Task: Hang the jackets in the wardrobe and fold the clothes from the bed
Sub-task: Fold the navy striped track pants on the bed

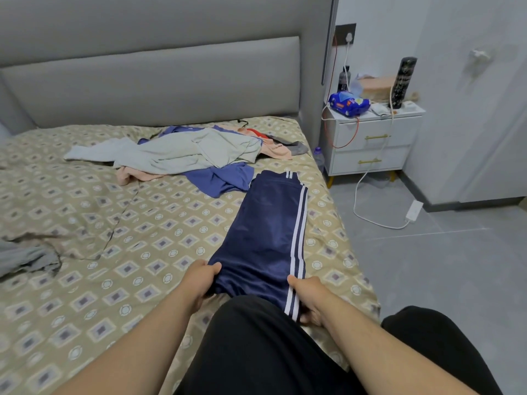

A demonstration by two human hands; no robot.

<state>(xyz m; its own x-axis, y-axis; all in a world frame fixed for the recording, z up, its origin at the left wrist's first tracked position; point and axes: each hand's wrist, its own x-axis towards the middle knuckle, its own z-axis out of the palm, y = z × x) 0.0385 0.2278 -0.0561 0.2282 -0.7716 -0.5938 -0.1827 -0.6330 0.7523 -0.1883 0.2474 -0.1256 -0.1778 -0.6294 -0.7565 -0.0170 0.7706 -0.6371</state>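
Observation:
Navy track pants [262, 232] with two white side stripes lie stretched out lengthwise on the bed [114, 223], near its right edge. My left hand [201, 282] grips the near end of the pants on the left side. My right hand [309, 297] grips the same end at the striped right side. A loose pile of clothes [194, 151] lies farther up the bed: a pale grey-green garment on top, with blue, pink, red and grey pieces under and around it.
A grey cloth [25, 259] lies at the bed's left edge. A grey padded headboard [148, 81] stands behind. Right of the bed is a white nightstand [373, 143] with bottles and a tissue pack, and cables run to a power strip [413, 210] on the floor.

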